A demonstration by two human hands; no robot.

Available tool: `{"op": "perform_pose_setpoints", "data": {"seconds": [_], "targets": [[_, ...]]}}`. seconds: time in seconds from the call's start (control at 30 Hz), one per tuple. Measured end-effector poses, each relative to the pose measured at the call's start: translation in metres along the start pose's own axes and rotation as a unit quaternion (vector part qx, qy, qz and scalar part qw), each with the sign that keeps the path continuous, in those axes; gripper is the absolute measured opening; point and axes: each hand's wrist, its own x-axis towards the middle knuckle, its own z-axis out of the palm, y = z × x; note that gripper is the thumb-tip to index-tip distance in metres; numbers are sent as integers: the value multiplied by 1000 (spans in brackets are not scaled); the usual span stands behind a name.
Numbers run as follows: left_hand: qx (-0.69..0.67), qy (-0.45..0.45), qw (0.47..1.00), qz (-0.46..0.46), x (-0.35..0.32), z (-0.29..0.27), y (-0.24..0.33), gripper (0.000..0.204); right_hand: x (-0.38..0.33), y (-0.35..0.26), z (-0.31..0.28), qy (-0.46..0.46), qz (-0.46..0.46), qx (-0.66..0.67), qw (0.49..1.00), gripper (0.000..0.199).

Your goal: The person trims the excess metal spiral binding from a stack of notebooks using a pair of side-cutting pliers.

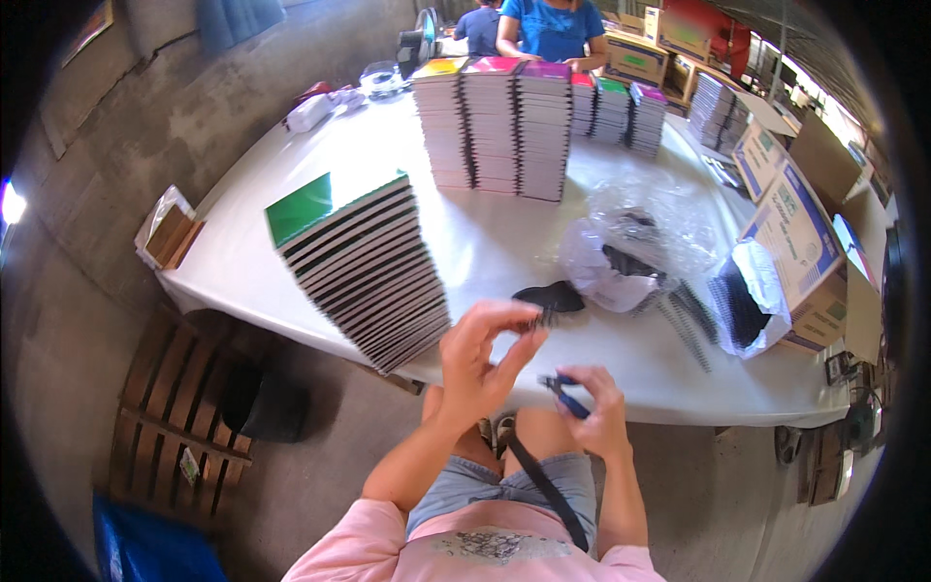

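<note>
My left hand [475, 364] is raised over the table's near edge, thumb and fingers pinched around a short black spiral coil piece [541, 320], partly hidden by the fingertips. In my right hand [603, 412] I hold small blue-handled cutting pliers [570, 398], their jaws pointing toward my left hand. A tall stack of green-covered spiral-bound notebooks [369, 276] stands left of my hands. Just beyond my fingertips lies a flat black object [555, 296] whose kind I cannot make out. Loose spiral coils [687, 330] lie to the right on the white-covered table [495, 247].
Tall notebook stacks [493, 131] stand farther back, with a person in blue [553, 29] behind them. Clear plastic bags [621, 252] hold black coils. A white bag [766, 291] and open cardboard boxes [800, 242] line the right edge. A wooden pallet [179, 417] is at lower left.
</note>
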Motion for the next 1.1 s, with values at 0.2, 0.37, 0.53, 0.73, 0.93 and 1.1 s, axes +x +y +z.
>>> {"op": "perform_pose_setpoints", "data": {"seconds": [0.2, 0.37, 0.53, 0.73, 0.93, 1.1], "targets": [[48, -42, 997, 32, 107, 102, -53, 28, -55, 19, -52, 38, 72, -27, 996, 46], [311, -52, 945, 90, 115, 131, -83, 40, -65, 19, -61, 69, 85, -39, 993, 35], [252, -100, 937, 222, 62, 78, -14, 32, -76, 17, -35, 45, 167, 106, 979, 45], [393, 114, 848, 337, 31, -65, 67, 20, -55, -8, 8, -110, 34, 99, 988, 47], [308, 190, 906, 222, 66, -180, 80, 39, 15, -63, 46, -106, -174, 2, 979, 41], [338, 54, 916, 211, 111, -202, 46, 42, 82, -133, 62, 26, -248, -19, 968, 39]]}}
